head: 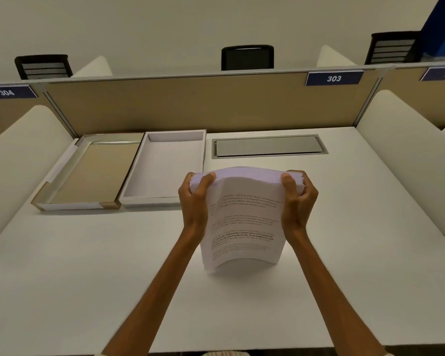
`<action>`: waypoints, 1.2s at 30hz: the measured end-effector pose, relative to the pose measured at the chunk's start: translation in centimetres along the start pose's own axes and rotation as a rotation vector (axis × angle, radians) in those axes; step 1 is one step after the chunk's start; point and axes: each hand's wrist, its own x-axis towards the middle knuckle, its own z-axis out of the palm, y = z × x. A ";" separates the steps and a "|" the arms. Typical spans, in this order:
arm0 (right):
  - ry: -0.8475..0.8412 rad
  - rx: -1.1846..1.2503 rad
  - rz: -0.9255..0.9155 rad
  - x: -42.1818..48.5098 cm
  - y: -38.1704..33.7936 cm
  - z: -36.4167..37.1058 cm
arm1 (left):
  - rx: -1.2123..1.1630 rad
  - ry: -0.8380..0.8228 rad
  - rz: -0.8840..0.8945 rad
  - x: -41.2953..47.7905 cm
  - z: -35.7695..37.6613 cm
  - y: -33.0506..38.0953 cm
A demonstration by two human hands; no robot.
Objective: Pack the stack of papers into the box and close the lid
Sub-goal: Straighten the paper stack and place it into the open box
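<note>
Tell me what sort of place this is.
Probably a library or study hall with numbered carrels: a white desk walled by a tan partition, a blue seat plate reading 303, and black chairs beyond it.

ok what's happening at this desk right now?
A person holds the stack of papers upright on the white desk, left hand and right hand gripping its top corners, apparently squaring the sheets. The stack bows a little. To the left, the empty white box sits open, and its lid lies inside-up beside it. Nothing is packed yet.
</note>
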 end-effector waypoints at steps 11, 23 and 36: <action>-0.350 0.032 0.105 -2.2 2.4 -4.0 | -0.084 -0.086 0.183 -3.8 -2.0 -3.7; -0.272 0.120 0.055 -1.5 0.5 -3.5 | -0.056 -0.048 0.231 -2.0 -1.0 -2.8; -0.102 0.055 -0.011 -0.4 -1.3 -2.8 | -0.044 0.028 0.153 -1.5 0.6 -0.7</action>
